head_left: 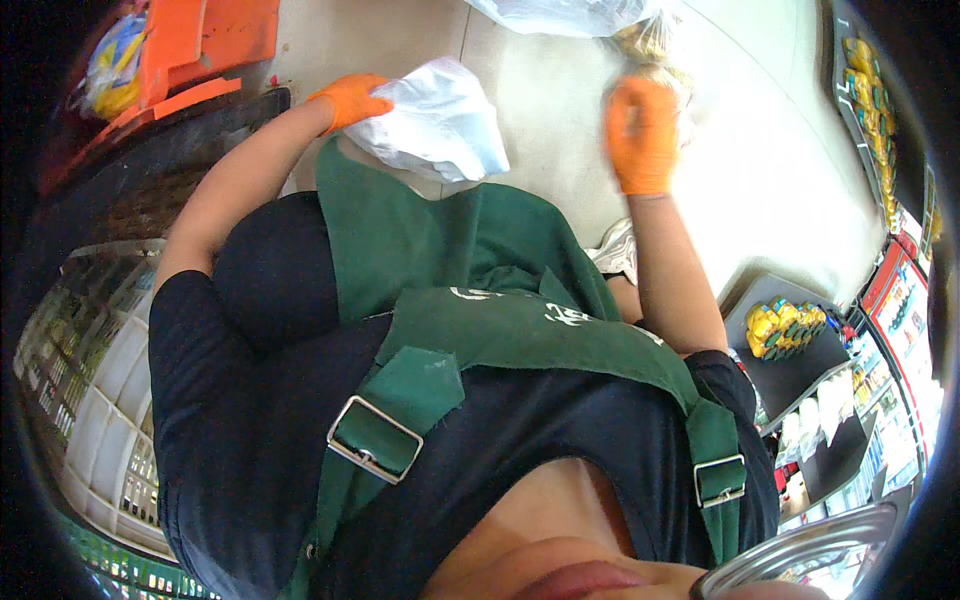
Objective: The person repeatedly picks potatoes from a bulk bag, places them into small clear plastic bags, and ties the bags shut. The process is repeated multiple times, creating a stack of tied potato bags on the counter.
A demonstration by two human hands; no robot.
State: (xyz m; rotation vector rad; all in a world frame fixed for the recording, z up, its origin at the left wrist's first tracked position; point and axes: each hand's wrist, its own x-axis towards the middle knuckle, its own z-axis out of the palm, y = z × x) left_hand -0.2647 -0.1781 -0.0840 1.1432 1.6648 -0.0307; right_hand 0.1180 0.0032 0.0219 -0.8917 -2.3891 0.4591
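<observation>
My left hand (352, 101), in an orange glove, grips the upper left side of a white plastic bag (438, 122). The bag is crumpled and bulges; what it holds cannot be made out. To the right, my gloved right hand (642, 137) is raised, fingers curled closed and slightly blurred. Whatever its fingers hold, if anything, is hidden. Just beyond it lies a clear bag with yellowish-brown contents (645, 40), partly covered by the hand. A larger translucent plastic bag (565, 14) sits at the top edge, cut off by the frame.
Orange plastic crates (205, 45) stand at the upper left beside a dark bin or crate (130, 195). White plastic baskets (105, 400) are at my left. On the right, shelves (800, 385) carry yellow-packed goods (783, 327). The pale tiled floor (770, 170) stretches ahead.
</observation>
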